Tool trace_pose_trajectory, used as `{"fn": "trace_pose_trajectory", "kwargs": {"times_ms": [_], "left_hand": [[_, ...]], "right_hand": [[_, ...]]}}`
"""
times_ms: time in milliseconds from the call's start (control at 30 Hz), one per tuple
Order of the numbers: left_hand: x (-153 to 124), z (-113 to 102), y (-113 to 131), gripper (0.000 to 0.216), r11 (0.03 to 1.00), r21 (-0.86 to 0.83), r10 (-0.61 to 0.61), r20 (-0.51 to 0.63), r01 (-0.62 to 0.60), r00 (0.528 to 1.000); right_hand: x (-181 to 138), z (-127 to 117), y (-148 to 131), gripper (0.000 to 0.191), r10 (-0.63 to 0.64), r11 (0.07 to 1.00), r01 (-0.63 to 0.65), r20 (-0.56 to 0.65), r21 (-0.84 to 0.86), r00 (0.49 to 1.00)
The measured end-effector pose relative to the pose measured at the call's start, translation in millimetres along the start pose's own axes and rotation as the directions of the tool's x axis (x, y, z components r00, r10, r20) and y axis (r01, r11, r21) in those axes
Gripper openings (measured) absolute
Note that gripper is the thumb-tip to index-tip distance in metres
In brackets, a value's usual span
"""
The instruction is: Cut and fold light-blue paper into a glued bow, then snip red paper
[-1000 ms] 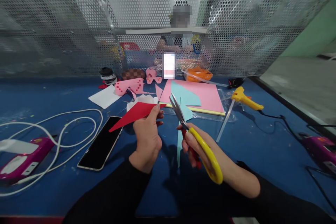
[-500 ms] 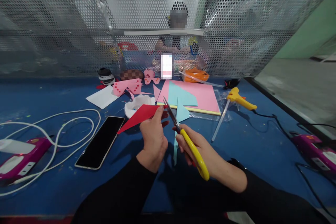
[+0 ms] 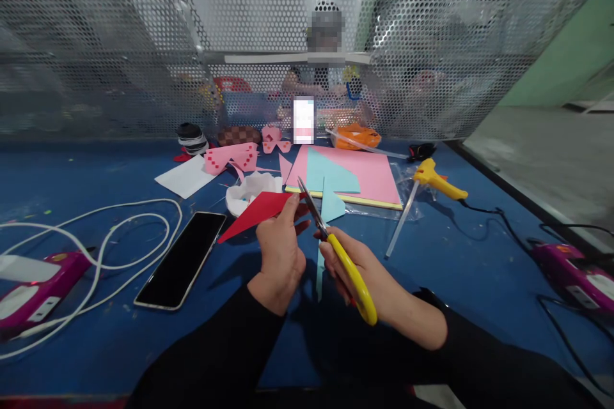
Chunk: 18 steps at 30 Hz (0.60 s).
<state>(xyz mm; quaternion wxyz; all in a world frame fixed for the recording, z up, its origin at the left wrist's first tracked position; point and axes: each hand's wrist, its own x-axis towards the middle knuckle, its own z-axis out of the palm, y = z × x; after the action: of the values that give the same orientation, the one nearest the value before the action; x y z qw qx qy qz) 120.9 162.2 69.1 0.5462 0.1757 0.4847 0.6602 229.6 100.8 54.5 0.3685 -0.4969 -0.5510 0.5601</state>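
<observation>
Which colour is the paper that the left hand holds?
The held paper is red; the head view shows it best.

Red paper (image 3: 256, 212) partly hides the white container (image 3: 234, 200); the left edge crops a power strip (image 3: 50, 285).

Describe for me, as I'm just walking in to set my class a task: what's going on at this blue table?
A person's left grip holds a piece of red paper above the table. The right grip holds yellow-handled scissors, the blades at the paper's right-hand end; whether they are cutting is unclear. Light-blue paper lies partly on a pink sheet, with a yellow glue gun to its right and a phone to the left.
</observation>
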Motion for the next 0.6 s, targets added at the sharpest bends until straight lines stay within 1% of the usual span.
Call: {"fn": "trace_pose_trajectory", "kwargs": {"times_ms": [133, 200, 267, 333, 400, 467, 533, 600], "left_hand": [[3.8, -2.2, -0.4, 0.021, 0.999, 0.048, -0.002, 0.002, 0.002, 1.0], [6.2, -5.7, 0.5, 0.025, 0.996, 0.088, 0.002, 0.016, -0.004, 1.0], [7.7, -11.2, 2.8, 0.028, 0.989, 0.149, -0.001, 0.062, -0.008, 0.998], [7.6, -18.2, 6.0, 0.03, 0.971, 0.24, -0.031, 0.158, -0.008, 0.987], [6.2, -25.5, 9.5, 0.031, 0.936, 0.353, -0.098, 0.288, -0.01, 0.953], [4.6, -31.7, 12.6, 0.03, 0.888, 0.46, -0.181, 0.398, -0.024, 0.9], [4.0, -35.9, 14.5, 0.027, 0.843, 0.536, -0.251, 0.466, -0.044, 0.849], [4.3, -38.0, 14.7, 0.026, 0.808, 0.586, -0.308, 0.506, -0.06, 0.806]], "right_hand": [[-0.4, 2.3, 0.0, 0.037, 0.007, 0.998, -0.006, -0.018, 0.059, 1.0], [1.9, 1.2, -0.3, 0.042, 0.005, 0.996, -0.001, -0.049, 0.092, 0.999], [5.7, -2.6, -1.9, 0.047, -0.009, 0.992, 0.022, -0.103, 0.125, 0.995], [9.8, -8.4, -5.1, 0.052, -0.033, 0.987, 0.059, -0.168, 0.153, 0.985], [12.9, -14.5, -8.7, 0.056, -0.055, 0.98, 0.096, -0.225, 0.176, 0.973], [14.6, -19.4, -10.9, 0.057, -0.065, 0.974, 0.118, -0.262, 0.195, 0.963], [15.7, -21.8, -10.9, 0.057, -0.062, 0.971, 0.12, -0.268, 0.208, 0.961], [16.8, -22.2, -9.0, 0.058, -0.053, 0.971, 0.11, -0.258, 0.213, 0.965]]}}
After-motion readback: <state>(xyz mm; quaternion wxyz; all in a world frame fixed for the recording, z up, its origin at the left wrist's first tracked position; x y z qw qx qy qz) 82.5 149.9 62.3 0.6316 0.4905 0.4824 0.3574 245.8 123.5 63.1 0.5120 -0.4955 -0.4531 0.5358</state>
